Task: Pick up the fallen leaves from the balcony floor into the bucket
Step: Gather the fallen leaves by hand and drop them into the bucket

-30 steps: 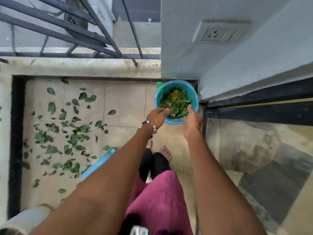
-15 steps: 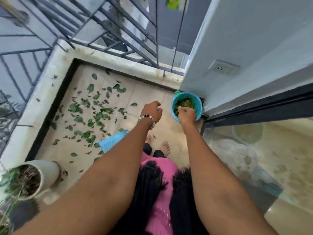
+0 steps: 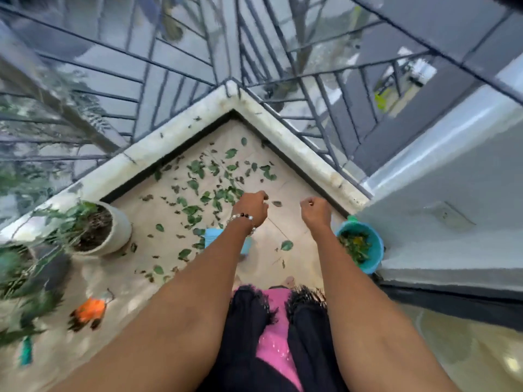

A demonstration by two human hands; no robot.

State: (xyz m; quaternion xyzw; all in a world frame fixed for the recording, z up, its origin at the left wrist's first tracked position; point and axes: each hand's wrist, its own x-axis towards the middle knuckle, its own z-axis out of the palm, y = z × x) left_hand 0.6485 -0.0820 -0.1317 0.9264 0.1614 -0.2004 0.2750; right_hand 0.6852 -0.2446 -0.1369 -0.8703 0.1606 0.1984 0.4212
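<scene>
leaves (image 3: 198, 193): green, scattered over the balcony floor (image 3: 294, 193), densest in the far corner ahead and to the left of both hands; one lone leaf (image 3: 286, 245) lies between the forearms, another small one (image 3: 276, 204) between the two hands.
bucket (image 3: 375, 250): blue, upright on the floor against the white wall (image 3: 452, 210), just right of the right forearm; already holds a pile of green and yellowish leaves.
left hand (image 3: 252, 206): fingers curled, beaded bracelet (image 3: 242, 217) on the wrist; held out above the near edge of the leaf patch. Looks like it holds nothing, but the view is blurred, so can't say for sure.
right hand (image 3: 314, 212): fingers curled into a loose fist, nothing visible in it; apart from the bucket, ahead and left of it.
blue flat item (image 3: 210, 239): on the floor, partly hidden under the left forearm.
white plant pot (image 3: 119, 230): left side, soil and a green plant in it.
orange object (image 3: 89, 309): on the floor lower left, blurred.
railing (image 3: 325, 108): dark metal bars above the pale ledge (image 3: 297, 148) round the corner.
</scene>
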